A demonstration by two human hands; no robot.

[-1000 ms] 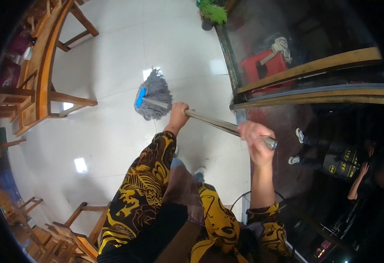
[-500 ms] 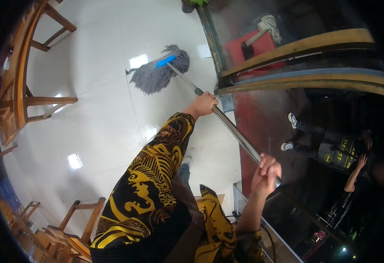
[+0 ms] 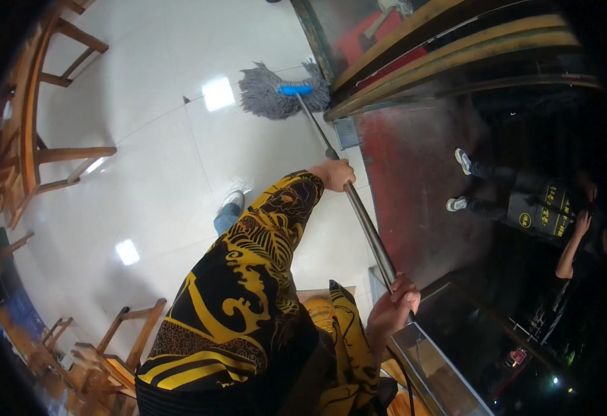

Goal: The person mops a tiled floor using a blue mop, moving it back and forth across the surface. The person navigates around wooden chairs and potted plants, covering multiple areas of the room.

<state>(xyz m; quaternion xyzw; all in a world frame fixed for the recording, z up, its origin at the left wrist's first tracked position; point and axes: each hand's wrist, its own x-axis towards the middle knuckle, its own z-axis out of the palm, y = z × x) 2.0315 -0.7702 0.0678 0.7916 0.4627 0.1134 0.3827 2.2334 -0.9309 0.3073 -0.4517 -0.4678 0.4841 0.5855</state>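
A mop (image 3: 267,96) with grey strands and a blue clamp lies spread on the pale tiles, its right side against the foot of the door frame. Its metal handle (image 3: 371,225) slants back toward me. Partway down the pole, my left hand (image 3: 335,174) is wrapped around it, the arm in a black and yellow patterned sleeve. Nearer to me, my right hand (image 3: 398,298) closes around the upper end of the handle. One of my shoes (image 3: 234,199) shows on the floor left of my left forearm.
Wooden chairs (image 3: 74,154) line the left side, with another chair (image 3: 133,336) at the lower left. Door frame rails (image 3: 449,59) stand at the upper right. Beyond them, dark ground holds a person in dark clothes (image 3: 543,211) and a red stool (image 3: 366,38).
The mop head has swung right, up to the door frame. My right hand has shifted left and down with the pole's end. My shoe now shows further left.
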